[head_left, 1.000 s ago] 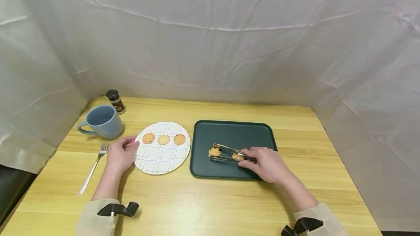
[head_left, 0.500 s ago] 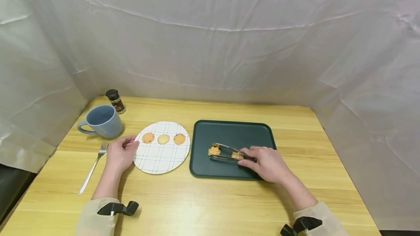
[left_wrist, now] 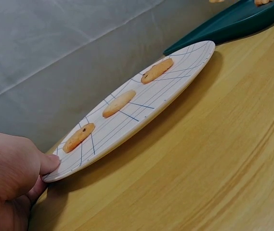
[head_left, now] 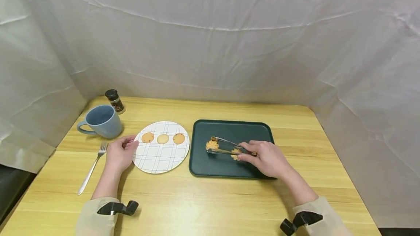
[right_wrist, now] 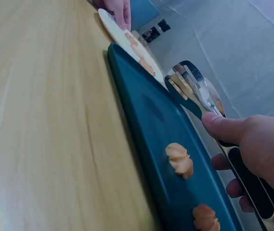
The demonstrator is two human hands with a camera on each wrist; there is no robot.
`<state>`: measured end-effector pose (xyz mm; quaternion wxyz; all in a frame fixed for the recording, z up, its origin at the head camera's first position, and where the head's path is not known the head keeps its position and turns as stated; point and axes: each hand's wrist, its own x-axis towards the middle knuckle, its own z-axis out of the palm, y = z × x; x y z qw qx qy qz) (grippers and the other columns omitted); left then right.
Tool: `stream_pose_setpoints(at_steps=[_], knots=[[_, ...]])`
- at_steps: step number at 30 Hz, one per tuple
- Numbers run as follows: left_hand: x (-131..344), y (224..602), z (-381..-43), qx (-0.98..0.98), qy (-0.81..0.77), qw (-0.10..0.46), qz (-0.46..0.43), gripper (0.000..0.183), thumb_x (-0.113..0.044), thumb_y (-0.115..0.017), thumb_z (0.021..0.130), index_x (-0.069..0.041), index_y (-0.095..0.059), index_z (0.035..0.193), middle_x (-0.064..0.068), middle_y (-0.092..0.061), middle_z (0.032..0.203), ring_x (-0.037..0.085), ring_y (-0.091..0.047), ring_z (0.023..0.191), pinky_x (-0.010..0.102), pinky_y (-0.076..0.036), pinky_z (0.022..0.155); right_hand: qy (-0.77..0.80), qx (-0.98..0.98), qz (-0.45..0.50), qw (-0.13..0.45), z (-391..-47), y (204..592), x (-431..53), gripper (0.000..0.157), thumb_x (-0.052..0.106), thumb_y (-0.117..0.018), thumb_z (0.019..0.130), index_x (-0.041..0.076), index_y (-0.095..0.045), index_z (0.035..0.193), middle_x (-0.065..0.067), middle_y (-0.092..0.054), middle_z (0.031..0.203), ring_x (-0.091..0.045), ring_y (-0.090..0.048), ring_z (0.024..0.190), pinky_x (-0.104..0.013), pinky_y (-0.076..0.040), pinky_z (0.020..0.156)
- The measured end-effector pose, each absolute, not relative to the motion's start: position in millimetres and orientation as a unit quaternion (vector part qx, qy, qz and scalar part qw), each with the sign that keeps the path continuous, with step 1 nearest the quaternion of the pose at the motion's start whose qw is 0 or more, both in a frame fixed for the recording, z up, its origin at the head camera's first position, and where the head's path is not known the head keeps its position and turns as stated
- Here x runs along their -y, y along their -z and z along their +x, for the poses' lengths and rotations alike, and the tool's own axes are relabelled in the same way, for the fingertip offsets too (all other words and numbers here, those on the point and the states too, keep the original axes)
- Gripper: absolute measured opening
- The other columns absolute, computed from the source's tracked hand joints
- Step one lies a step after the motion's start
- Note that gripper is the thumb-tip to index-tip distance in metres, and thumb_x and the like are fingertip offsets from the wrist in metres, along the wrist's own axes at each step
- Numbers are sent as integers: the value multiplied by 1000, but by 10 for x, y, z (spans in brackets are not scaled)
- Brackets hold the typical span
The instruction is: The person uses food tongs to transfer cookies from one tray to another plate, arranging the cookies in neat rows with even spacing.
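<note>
My left hand pinches the left rim of a round white plate with blue lines, its thumb on top. A row of three flat round cookies lies on the plate, the middle cookie being paler. My right hand grips metal tongs above the dark green tray. Between the tong tips is a flower-shaped cookie, which looks raised off the tray. Another piped cookie lies on the tray beneath the tongs. A further cookie shows only in the right wrist view, near the tray's end.
A blue mug stands left of the plate, with a black-capped jar behind it. Beside my left forearm lies a fork. Grey cloth hangs along the back and sides of the wooden table.
My right hand and the tongs have risen slightly, and the cookie between the tips has moved up and a little left with them. My left hand and the plate stay put.
</note>
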<state>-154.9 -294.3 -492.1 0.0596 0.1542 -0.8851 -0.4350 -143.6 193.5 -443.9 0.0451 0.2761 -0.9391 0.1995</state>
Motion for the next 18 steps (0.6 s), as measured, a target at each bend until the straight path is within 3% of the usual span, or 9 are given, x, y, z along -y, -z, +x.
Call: stream_pose_setpoints(at_steps=[18], knots=[[2928, 4905, -1544, 879, 447, 60, 157, 38, -22, -63, 107, 0, -67, 138, 20, -69, 123, 29, -64, 112, 36, -50, 90, -187, 934, 301, 37, -1510, 4286, -1634, 49, 51, -73, 98, 22, -74, 137, 22, -51, 76, 1, -45, 57, -28, -38, 51]])
